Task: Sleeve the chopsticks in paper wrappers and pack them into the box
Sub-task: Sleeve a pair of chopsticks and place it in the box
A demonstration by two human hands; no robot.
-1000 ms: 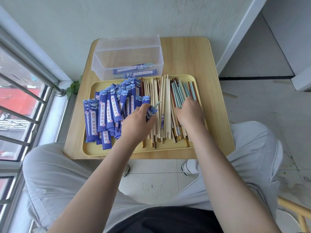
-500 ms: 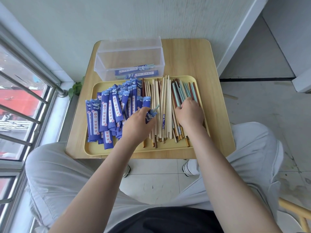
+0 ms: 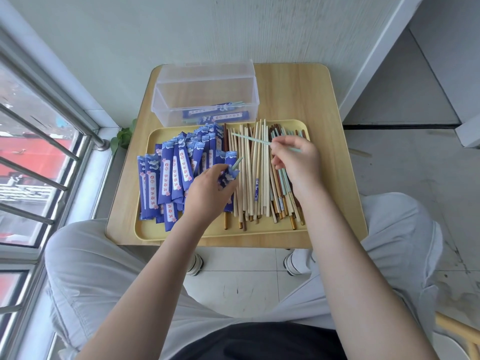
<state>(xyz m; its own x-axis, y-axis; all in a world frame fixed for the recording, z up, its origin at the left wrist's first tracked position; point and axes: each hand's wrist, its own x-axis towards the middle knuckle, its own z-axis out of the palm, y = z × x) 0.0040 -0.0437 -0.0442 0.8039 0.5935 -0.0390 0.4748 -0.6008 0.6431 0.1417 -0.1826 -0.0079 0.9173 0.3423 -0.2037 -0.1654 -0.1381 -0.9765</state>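
Note:
A yellow tray [image 3: 145,229] on a small wooden table [image 3: 298,94] carries a heap of blue paper wrappers [image 3: 171,175] on its left and loose chopsticks [image 3: 255,178] in pale wood, brown and teal on its right. My left hand [image 3: 207,193] grips a blue wrapper [image 3: 230,174] with a teal chopstick tip sticking out of its top. My right hand [image 3: 296,162] pinches a single teal chopstick [image 3: 249,138], lifted above the pile and pointing left. A clear plastic box [image 3: 205,94] behind the tray holds a few sleeved pairs.
A window with metal bars [image 3: 39,141] runs along the left, with a small green plant [image 3: 122,137] at its sill. A white wall stands behind the table. My knees in light trousers flank the table's front edge; tiled floor lies to the right.
My right hand has risen from the chopstick pile with one teal chopstick pinched in it. My left hand still holds the wrapper with the teal tip showing.

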